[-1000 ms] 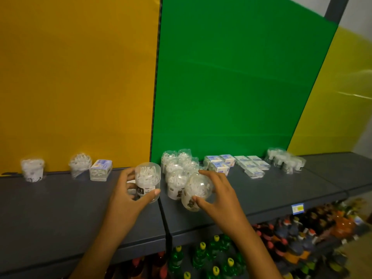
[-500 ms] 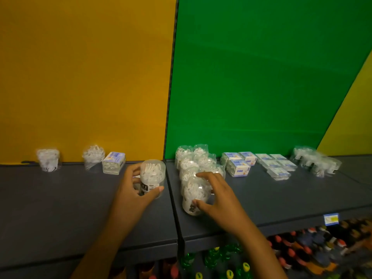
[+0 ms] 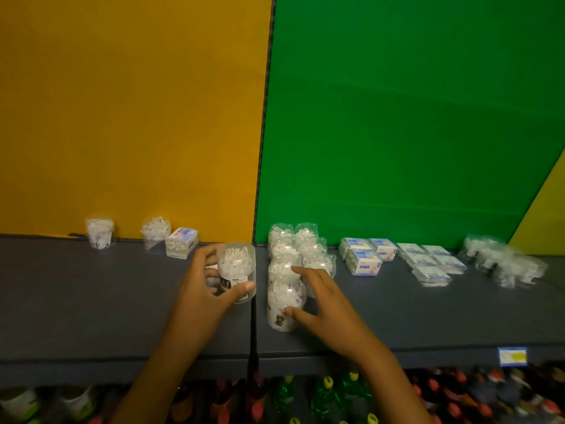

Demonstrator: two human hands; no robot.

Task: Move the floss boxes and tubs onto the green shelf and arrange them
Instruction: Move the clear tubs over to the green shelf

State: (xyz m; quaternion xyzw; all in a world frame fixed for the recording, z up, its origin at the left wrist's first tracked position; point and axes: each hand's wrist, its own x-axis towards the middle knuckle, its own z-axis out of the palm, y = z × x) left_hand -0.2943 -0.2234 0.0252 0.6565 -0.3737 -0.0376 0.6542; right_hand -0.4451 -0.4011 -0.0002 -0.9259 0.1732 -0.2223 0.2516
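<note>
my left hand (image 3: 198, 289) holds a clear tub (image 3: 237, 270) of floss picks, thumb across its front and fingers (image 3: 211, 255) curled round the back, at the right end of the shelf section below the orange panel (image 3: 131, 117), just beside the seam. my right hand (image 3: 324, 304) is on the front tub (image 3: 286, 304) of the cluster of tubs (image 3: 298, 249) on the green shelf (image 3: 397, 313); thumb and spread fingers touch its side, but i cannot tell if they really grip it. to the right stand floss boxes (image 3: 363, 255), then flat packs (image 3: 431, 261), then more tubs (image 3: 504, 264), blurred. on the orange side two tubs (image 3: 99, 232) and one box (image 3: 182, 243) sit at the back. bottles (image 3: 321, 396) fill the shelf below.
</note>
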